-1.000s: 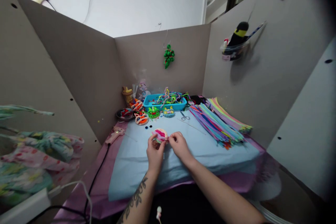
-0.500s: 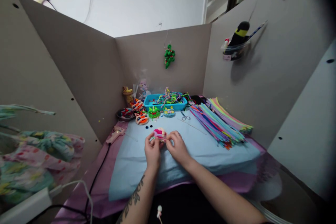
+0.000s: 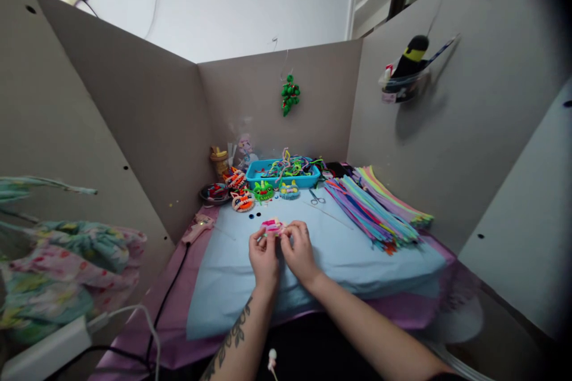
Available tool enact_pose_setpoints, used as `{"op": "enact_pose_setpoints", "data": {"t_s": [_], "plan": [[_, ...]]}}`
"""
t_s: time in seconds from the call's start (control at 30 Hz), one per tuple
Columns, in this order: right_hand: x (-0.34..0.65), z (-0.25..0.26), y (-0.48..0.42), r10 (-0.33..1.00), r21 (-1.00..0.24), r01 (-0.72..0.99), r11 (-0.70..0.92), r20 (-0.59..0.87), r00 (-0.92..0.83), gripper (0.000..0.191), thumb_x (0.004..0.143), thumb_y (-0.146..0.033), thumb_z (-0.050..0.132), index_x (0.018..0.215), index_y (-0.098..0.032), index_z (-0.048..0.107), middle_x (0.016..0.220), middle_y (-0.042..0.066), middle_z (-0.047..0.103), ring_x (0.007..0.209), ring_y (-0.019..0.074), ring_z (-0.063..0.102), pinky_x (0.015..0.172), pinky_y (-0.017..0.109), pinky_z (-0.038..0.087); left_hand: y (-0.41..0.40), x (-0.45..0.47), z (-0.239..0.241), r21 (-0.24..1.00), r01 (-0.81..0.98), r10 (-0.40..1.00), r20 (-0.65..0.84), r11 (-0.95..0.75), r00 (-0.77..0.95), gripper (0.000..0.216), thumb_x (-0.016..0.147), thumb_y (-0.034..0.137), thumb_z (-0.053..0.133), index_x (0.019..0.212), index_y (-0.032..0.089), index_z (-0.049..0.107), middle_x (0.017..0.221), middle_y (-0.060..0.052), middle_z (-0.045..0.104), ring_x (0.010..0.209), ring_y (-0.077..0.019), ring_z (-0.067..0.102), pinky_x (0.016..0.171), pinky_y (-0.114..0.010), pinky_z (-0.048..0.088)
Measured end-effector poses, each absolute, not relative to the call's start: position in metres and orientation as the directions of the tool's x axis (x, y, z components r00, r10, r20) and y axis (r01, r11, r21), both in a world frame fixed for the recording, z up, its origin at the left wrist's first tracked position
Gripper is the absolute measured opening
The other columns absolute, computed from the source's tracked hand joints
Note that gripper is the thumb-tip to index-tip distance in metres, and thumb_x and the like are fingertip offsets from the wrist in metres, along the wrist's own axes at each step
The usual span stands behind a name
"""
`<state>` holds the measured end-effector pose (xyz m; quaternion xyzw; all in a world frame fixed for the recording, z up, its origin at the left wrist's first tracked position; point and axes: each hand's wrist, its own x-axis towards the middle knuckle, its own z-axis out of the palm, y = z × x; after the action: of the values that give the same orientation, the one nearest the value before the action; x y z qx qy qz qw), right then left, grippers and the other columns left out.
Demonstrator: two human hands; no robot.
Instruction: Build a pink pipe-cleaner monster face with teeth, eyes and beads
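Both my hands meet over the light blue mat (image 3: 357,256) at the middle of the table. A small pink and white pipe-cleaner piece (image 3: 272,227) is pinched between them. My left hand (image 3: 263,257) grips its left side with curled fingers. My right hand (image 3: 298,250) closes on its right side, thumb and fingers pressed together. The piece's underside is hidden by my fingers.
Behind the hands lie finished pipe-cleaner figures (image 3: 243,199), a blue tray (image 3: 286,172) of scraps, small scissors (image 3: 316,196) and a dark bowl (image 3: 213,193). A fan of coloured pipe cleaners (image 3: 375,208) lies to the right, a glue gun (image 3: 199,228) with its cord to the left. Grey partitions surround the table.
The hands have drawn closer together on the pink piece, which has turned and now sits flatter and a little higher between the fingertips. Nothing else on the table moved.
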<state>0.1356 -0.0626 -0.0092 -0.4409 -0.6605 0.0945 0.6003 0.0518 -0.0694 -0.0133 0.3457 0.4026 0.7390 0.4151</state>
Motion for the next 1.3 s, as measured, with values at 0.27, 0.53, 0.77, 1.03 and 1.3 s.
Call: {"op": "enact_pose_setpoints", "data": {"t_s": [0.27, 0.53, 0.77, 1.03, 1.3], "plan": [[0.129, -0.020, -0.060, 0.681, -0.679, 0.454, 0.577, 0.707, 0.191, 0.008, 0.085, -0.016, 0.046, 0.082, -0.019, 0.053, 0.099, 0.009, 0.046, 0.097, 0.0218, 0.047, 0.088, 0.041, 0.043, -0.071, 0.055, -0.014, 0.894, -0.293, 0.885, 0.197, -0.339, -0.422, 0.038, 0.074, 0.037, 0.068, 0.100, 0.016, 0.050, 0.082, -0.008, 0.071, 0.078, -0.0190, 0.069, 0.073, -0.033, 0.053], [0.129, -0.022, -0.059, 0.681, -0.679, 0.443, 0.586, 0.708, 0.184, 0.009, 0.085, -0.016, 0.045, 0.082, -0.020, 0.053, 0.095, 0.008, 0.048, 0.095, 0.0211, 0.049, 0.087, 0.040, 0.043, -0.072, 0.055, -0.014, 0.900, -0.281, 0.889, 0.201, -0.334, -0.412, 0.038, 0.072, 0.037, 0.069, 0.098, 0.016, 0.050, 0.080, -0.007, 0.072, 0.076, -0.0191, 0.069, 0.073, -0.033, 0.053], [0.132, -0.015, -0.059, 0.720, -0.656, 0.538, 0.529, 0.683, 0.124, 0.010, 0.081, -0.014, 0.052, 0.074, -0.020, 0.055, 0.091, 0.006, 0.050, 0.091, 0.0215, 0.049, 0.086, 0.040, 0.043, -0.071, 0.053, -0.017, 0.892, -0.315, 0.904, 0.194, -0.324, -0.381, 0.039, 0.073, 0.037, 0.068, 0.101, 0.017, 0.050, 0.081, -0.007, 0.071, 0.078, -0.0192, 0.069, 0.073, -0.032, 0.052], [0.134, -0.017, -0.057, 0.698, -0.662, 0.500, 0.558, 0.700, 0.148, 0.008, 0.083, -0.016, 0.050, 0.081, -0.019, 0.056, 0.093, 0.007, 0.049, 0.093, 0.0214, 0.049, 0.086, 0.039, 0.043, -0.071, 0.052, -0.016, 0.899, -0.292, 0.902, 0.203, -0.325, -0.381, 0.039, 0.075, 0.038, 0.066, 0.102, 0.016, 0.049, 0.075, -0.005, 0.070, 0.073, -0.0180, 0.069, 0.070, -0.031, 0.051], [0.134, -0.017, -0.059, 0.672, -0.655, 0.489, 0.576, 0.720, 0.173, 0.007, 0.086, -0.019, 0.048, 0.083, -0.019, 0.054, 0.094, 0.007, 0.048, 0.095, 0.0215, 0.049, 0.087, 0.039, 0.043, -0.072, 0.052, -0.015, 0.897, -0.319, 0.917, 0.188, -0.305, -0.351, 0.037, 0.076, 0.036, 0.066, 0.101, 0.017, 0.048, 0.074, -0.005, 0.070, 0.072, -0.0169, 0.068, 0.070, -0.029, 0.050]]}}
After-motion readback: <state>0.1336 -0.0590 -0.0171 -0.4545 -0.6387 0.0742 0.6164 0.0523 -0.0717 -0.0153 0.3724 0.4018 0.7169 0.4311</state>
